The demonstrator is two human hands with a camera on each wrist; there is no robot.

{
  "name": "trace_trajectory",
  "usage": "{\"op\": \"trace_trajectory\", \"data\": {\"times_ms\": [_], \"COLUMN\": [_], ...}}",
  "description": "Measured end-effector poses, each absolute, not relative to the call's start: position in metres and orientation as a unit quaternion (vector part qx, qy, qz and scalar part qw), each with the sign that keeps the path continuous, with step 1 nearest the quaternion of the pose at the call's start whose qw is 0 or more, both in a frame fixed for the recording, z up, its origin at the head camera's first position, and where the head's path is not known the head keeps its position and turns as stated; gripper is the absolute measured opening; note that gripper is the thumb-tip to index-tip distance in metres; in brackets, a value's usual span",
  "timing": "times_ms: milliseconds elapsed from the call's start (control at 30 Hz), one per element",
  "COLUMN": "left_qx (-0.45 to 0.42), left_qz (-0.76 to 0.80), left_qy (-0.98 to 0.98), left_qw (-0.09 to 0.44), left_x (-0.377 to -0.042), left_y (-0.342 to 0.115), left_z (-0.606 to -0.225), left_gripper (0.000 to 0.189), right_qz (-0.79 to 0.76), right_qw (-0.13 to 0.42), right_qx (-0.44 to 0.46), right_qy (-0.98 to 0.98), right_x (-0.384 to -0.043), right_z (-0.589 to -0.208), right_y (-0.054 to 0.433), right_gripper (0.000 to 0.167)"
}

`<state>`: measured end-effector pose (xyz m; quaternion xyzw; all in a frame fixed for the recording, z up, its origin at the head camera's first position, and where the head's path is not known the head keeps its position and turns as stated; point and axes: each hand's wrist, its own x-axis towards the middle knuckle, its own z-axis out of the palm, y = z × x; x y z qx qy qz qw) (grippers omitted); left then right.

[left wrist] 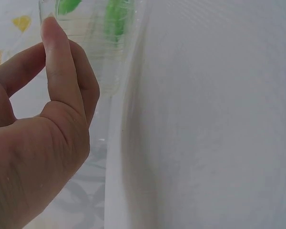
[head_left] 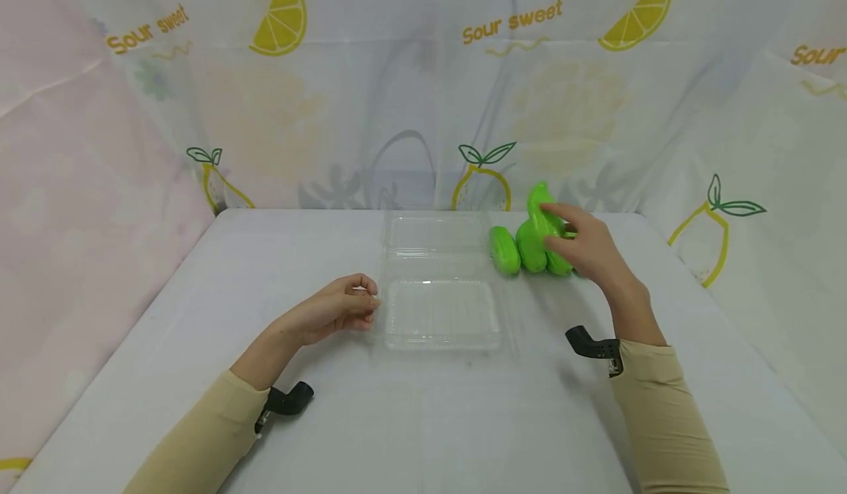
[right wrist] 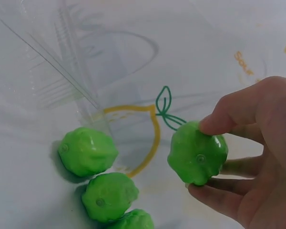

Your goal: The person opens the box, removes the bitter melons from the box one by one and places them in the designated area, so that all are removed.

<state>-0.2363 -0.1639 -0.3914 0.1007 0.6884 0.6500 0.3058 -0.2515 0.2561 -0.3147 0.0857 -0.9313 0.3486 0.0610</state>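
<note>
Toward the middle of the table lies a clear plastic clamshell box [head_left: 442, 310], its lid folded back to the far side. My left hand [head_left: 334, 310] pinches the box's left rim between thumb and fingers. In my right hand [head_left: 592, 248] is a glossy green lobed vegetable [right wrist: 198, 152] with a pointed tip, gripped by thumb and fingers above the others. Several matching green vegetables [head_left: 505, 251] lie in a row right of the lid, partly hidden behind the held one and the hand.
A white cloth covers the table [head_left: 317, 420]. Printed curtains [head_left: 370, 90] with lemon drawings hang along the back and both sides. Black camera mounts [head_left: 592, 343] stick out from both sleeves.
</note>
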Motion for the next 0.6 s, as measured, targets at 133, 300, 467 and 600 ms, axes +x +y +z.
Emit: {"op": "trace_trajectory", "data": {"times_ms": [133,300,467,600], "left_qx": [0.099,0.101,0.104,0.103], "left_qz": [0.65,0.65,0.65,0.652], "left_qy": [0.687,0.688,0.686,0.685], "left_qw": [0.307,0.308,0.308,0.307], "left_x": [-0.236,-0.236,-0.236,-0.235], "left_y": [-0.164,-0.163,-0.163,-0.164], "left_z": [-0.391,-0.39,-0.39,-0.39], "left_gripper": [0.022,0.022,0.021,0.021], "right_qz": [0.33,0.327,0.316,0.302], "right_qw": [0.08,0.098,0.102,0.1], "right_qx": [0.092,0.084,0.063,0.044], "right_qy": [-0.936,-0.936,-0.941,-0.947], "right_x": [-0.252,-0.252,-0.253,-0.253], "right_z": [-0.317,-0.319,-0.319,-0.319], "right_y": [0.261,0.269,0.276,0.281], "right_gripper": [0.058,0.059,0.059,0.061]}}
